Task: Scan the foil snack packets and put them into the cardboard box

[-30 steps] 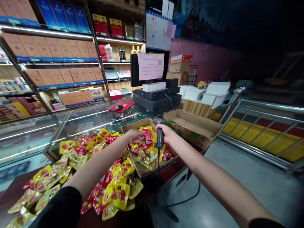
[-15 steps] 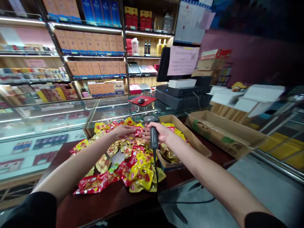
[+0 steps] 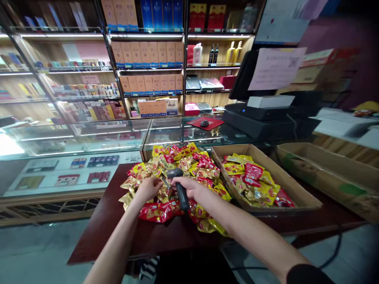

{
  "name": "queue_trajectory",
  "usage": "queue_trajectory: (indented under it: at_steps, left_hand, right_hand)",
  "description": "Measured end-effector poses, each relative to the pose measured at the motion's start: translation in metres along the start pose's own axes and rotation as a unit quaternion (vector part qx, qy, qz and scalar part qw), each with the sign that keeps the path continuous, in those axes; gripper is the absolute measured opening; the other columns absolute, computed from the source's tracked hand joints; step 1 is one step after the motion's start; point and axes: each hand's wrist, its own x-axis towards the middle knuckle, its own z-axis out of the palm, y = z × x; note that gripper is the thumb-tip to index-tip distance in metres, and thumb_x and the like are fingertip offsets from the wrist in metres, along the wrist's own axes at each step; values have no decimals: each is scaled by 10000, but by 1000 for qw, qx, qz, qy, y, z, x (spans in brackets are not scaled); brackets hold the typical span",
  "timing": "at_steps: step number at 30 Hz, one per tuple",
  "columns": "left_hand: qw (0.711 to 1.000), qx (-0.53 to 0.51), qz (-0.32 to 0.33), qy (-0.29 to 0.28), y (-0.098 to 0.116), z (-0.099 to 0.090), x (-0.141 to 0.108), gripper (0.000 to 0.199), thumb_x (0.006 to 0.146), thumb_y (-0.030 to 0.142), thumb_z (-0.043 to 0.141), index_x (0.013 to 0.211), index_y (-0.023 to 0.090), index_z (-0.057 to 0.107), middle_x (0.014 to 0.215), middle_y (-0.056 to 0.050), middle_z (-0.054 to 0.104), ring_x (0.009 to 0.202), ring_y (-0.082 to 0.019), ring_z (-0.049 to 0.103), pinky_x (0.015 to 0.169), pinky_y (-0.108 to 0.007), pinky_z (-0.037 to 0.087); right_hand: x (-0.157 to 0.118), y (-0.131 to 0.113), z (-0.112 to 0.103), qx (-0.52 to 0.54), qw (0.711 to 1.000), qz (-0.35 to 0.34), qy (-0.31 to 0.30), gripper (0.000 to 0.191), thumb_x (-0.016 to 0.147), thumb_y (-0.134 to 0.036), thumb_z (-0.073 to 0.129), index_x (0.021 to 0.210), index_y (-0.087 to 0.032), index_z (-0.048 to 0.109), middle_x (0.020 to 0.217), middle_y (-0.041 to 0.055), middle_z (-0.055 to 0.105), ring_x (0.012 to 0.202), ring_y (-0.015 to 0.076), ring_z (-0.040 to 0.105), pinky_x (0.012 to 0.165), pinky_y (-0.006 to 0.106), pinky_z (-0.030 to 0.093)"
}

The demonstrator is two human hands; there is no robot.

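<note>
My right hand (image 3: 189, 187) is wrapped round the handle of a dark grey barcode scanner (image 3: 182, 199), its head pointing away from me over a heap of snack packets (image 3: 207, 169). The packets are shiny red, yellow and gold pouches, spread over the dark red-brown table (image 3: 103, 221). My left hand (image 3: 149, 188) is just left of the scanner, low over the heap, with its fingers curled together. Whatever it pinches, if anything, is hidden. Close below it lies a long red packet (image 3: 161, 212).
An open cardboard box (image 3: 296, 193) holding similar packets stands right of the heap, with another long carton (image 3: 319, 169) beyond it. Behind are a glass counter (image 3: 124, 136), a mouse on a red mat (image 3: 214, 123) and a monitor (image 3: 244, 75).
The view has swung left, shifting the scene rightward. My right hand has brought the scanner from near the box to above the heap's middle. My left hand's outstretched fingers have curled in.
</note>
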Motion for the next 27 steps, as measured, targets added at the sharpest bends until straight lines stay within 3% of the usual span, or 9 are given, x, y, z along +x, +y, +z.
queue_trajectory:
  at_steps: [3,7,11,14,18,20,23,27]
  left_hand:
    - [996,66,-34,44,9,10,-13,336,801,384,527,989,163,698,943,-130,704,896,-240,643,743,-280,432]
    - [990,115,-75,42,22,18,-22,346,803,437,512,787,154,711,826,-156,698,829,-263,653,679,-286,422]
    - [997,-4,-67,50,23,23,-20,370,797,498,522,806,175,703,772,-104,701,789,-237,658,661,-269,425]
    - [982,-152,-76,84,22,30,-11,411,715,541,619,896,175,671,842,-79,706,794,-214,657,662,-256,448]
    - [910,-388,-88,118,31,41,7,433,605,473,742,861,165,577,801,-49,674,680,-164,642,579,-234,471]
    - [855,-507,-87,72,38,44,17,406,595,414,767,821,167,539,744,-15,644,621,-137,625,534,-219,477]
    - [780,-619,-83,-32,48,45,33,345,614,297,781,814,161,535,729,-7,632,634,-130,633,532,-213,506]
    - [718,-680,-72,-126,55,47,49,332,629,168,775,871,160,548,845,-42,656,708,-137,654,582,-226,544]
  right_hand:
    - [8,5,3,32,999,29,-2,89,683,-64,506,671,-138,554,524,-21,550,485,94,526,593,222,485]
    - [13,7,5,63,996,56,-6,101,708,-56,490,682,-132,553,500,-26,535,471,102,530,603,243,505]
    - [12,6,5,93,994,54,-6,123,745,-63,461,684,-122,549,522,-4,569,475,90,547,596,210,506]
    - [5,2,2,130,991,22,-13,125,739,-53,465,695,-130,553,541,-4,590,509,85,577,633,199,514]
    - [-13,-5,-5,184,980,-69,-32,117,688,-34,525,699,-144,565,618,7,638,591,99,627,671,212,520]
    - [-22,-10,-13,188,975,-118,-17,123,663,-43,559,719,-150,584,676,16,661,635,110,642,668,219,521]
    - [-36,-15,-29,187,963,-184,54,147,631,-68,597,750,-150,625,707,18,673,649,115,635,637,217,516]
    - [-47,-16,-49,171,951,-218,138,190,580,-101,644,763,-146,672,676,-2,667,562,83,568,540,183,466]
